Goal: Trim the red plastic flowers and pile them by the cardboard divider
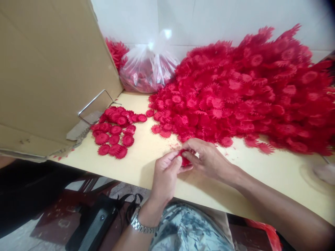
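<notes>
Both my hands meet over the table's front part, around one red toothed disc point(185, 160). My left hand point(167, 170) pinches it between thumb and fingers from the left. From the right, the bent fingers of my right hand point(202, 157) grip the same disc, hiding much of it. A little to the left lies a small group of red scalloped discs point(115, 130). Beyond my right hand rises a big heap of red toothed discs point(225, 90), some loose at its edge.
A tall cardboard box point(52, 69) with a metal wire handle point(94, 103) stands on the left. A clear plastic bag point(149, 69) of red pieces rests against the wall. Below the pale tabletop point(146, 167) is a black bag point(94, 219). Another person's dark-clothed part point(31, 188) shows at left.
</notes>
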The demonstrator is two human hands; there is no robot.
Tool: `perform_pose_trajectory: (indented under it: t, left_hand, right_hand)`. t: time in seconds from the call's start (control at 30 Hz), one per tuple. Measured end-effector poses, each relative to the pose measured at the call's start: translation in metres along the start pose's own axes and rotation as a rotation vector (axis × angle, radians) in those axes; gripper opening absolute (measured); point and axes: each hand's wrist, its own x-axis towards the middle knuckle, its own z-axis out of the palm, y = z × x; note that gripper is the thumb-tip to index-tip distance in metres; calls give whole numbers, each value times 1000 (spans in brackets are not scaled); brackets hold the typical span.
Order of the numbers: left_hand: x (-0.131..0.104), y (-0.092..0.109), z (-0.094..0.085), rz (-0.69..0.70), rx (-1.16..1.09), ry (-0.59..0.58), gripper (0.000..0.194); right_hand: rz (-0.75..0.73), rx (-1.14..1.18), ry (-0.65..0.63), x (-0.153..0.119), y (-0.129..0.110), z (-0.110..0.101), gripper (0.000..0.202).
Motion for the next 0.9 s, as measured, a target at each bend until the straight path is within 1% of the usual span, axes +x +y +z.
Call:
perform_pose_trajectory:
  t: [0.07, 0.13, 0.23, 0.3, 0.37, 0.43, 0.53, 0.6, 0.77, 0.9]
  left_hand:
    - [0, 1, 1, -3, 3, -18, 19]
    - [1, 1, 1, 1, 1, 7, 19]
    - [3, 1, 0, 5, 0, 73, 12]
    - [3, 1, -2, -1, 17, 85, 11]
    - [2, 2, -3, -12, 45, 81, 12]
    - [0, 3, -4, -22, 70, 83, 13]
    - [-2, 3, -4, -37, 92, 94, 21]
    - [-3, 3, -4, -36, 107, 98, 27]
    - [-2, 0, -6, 25, 150, 106, 32]
    - [-1, -4, -10, 46, 217, 105, 37]
  right_hand:
    - [-1, -7, 23, 0, -2, 1, 13]
    - [26, 39, 27, 0, -5, -1, 13]
    - [101, 204, -35, -1, -10, -5, 16]
    - [110, 280, -64, -2, -12, -7, 20]
    - [86, 276, -43, -4, -12, -9, 21]
    - [64, 234, 7, -5, -9, -9, 19]
    - [52, 189, 70, -7, -5, -8, 18]
    - [56, 182, 77, -8, -4, -8, 20]
    - [63, 218, 65, -8, -9, -7, 21]
    - [103, 369, -17, -5, -13, -4, 19]
